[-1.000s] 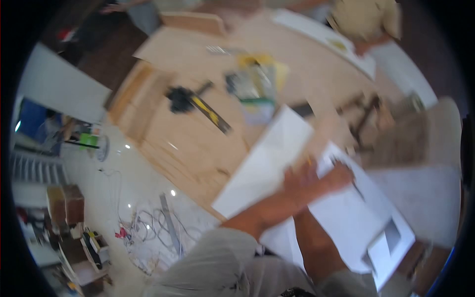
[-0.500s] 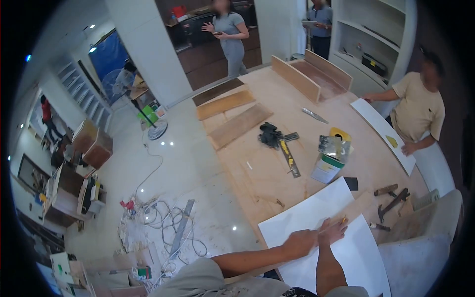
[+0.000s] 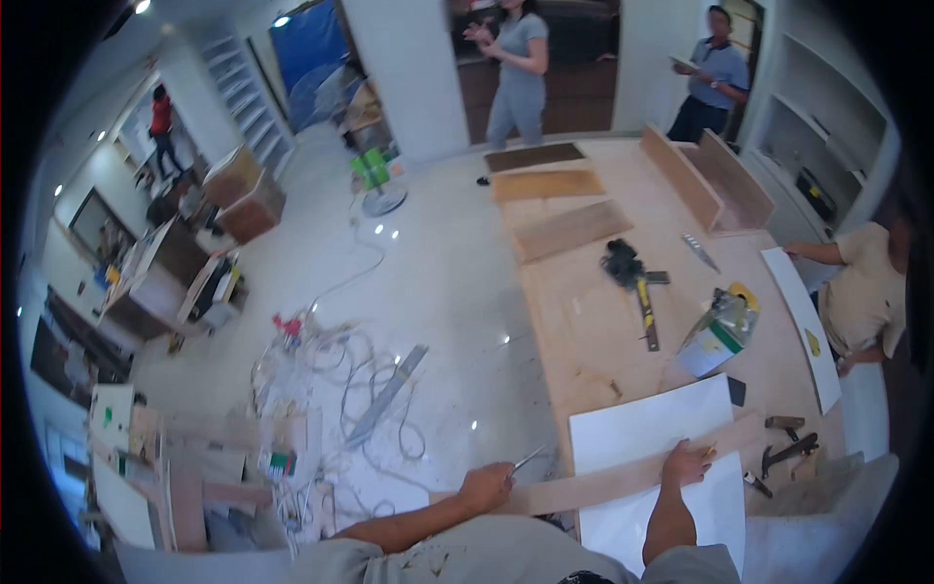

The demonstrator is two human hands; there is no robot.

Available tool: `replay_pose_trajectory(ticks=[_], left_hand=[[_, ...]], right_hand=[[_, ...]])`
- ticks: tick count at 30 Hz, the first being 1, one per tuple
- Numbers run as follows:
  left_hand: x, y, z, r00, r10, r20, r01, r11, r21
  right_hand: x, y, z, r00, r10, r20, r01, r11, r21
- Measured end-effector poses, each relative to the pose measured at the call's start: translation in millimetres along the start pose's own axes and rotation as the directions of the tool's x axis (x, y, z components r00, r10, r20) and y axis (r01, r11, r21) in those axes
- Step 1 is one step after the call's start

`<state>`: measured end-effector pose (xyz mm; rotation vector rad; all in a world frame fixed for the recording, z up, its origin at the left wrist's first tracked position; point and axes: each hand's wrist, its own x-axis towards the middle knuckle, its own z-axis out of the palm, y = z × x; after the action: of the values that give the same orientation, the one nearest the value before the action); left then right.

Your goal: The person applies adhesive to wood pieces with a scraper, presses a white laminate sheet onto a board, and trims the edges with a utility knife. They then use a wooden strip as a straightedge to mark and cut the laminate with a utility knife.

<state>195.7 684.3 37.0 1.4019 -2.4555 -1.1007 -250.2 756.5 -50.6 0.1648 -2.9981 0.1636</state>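
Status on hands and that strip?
Left hand grips long thin wooden strip end. Right hand presses it onto white rectangular board. Nothing on strip.

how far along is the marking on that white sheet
Done so far: the white sheet lies flat on the plywood bench with a long wooden strip laid across it. In hand: the left hand pins the strip's end while holding a thin metal tool; the right hand presses the strip down, holding what looks like a pencil. No drawn line or cut shows yet.

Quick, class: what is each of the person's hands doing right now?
Left hand: closed on a thin metal tool, at the end of the wooden strip.
Right hand: open, pressing flat on the strip.
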Motion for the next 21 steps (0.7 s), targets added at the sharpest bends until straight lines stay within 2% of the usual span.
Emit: replay_pose_trajectory(ticks=[4, 6, 9, 13, 21], left_hand=[[-32, -24, -5, 0.99, -0.096, -0.106, 0.093, 0.995, -0.029], [-42, -30, -15, 0.981, -0.121, -0.154, 0.115, 0.992, -0.051], [-52, -36, -26, 0.959, -0.247, -0.141, 0.235, 0.967, -0.095], [-66, -50, -25, 0.948, -0.236, -0.216, 0.21, 0.968, -0.137], [-81, -58, -31, 0.939, -0.3, -0.169, 0.286, 0.953, -0.102]], right_hand=[[4, 6, 21, 1.0, -0.017, 0.002, 0.017, 0.991, -0.136], [4, 5, 19, 0.999, -0.001, 0.048, 0.007, 0.992, -0.127], [8, 5, 21, 0.998, 0.029, 0.057, -0.021, 0.991, -0.133], [16, 7, 32, 0.998, 0.025, 0.062, -0.016, 0.99, -0.138], [22, 10, 45, 0.999, 0.015, 0.033, -0.01, 0.989, -0.148]])
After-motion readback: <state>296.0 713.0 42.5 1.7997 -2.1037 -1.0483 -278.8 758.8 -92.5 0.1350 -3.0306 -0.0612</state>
